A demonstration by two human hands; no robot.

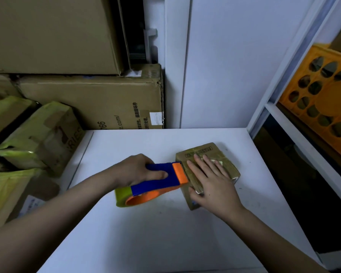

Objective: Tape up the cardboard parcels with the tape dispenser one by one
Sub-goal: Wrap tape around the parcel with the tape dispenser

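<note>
A parcel [205, 166] on the bench [146, 233], tape dispenser [158, 180] touching its left side; stacked boxes [87, 99] behind left.

Two bare forearms, entering from seven and five o'clock. No sleeves, watch, rings or gloves on the visible parts. Left hand [141, 170] and right hand [211, 180] uncovered; short, plain, unpainted fingernails on the right fingers.

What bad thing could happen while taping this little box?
The right hand lies flat on the small parcel, its fingers close to the front end of the tape dispenser, so they might get nicked or taped over. The left hand pulls sideways, so the parcel could slide on the white table.
</note>
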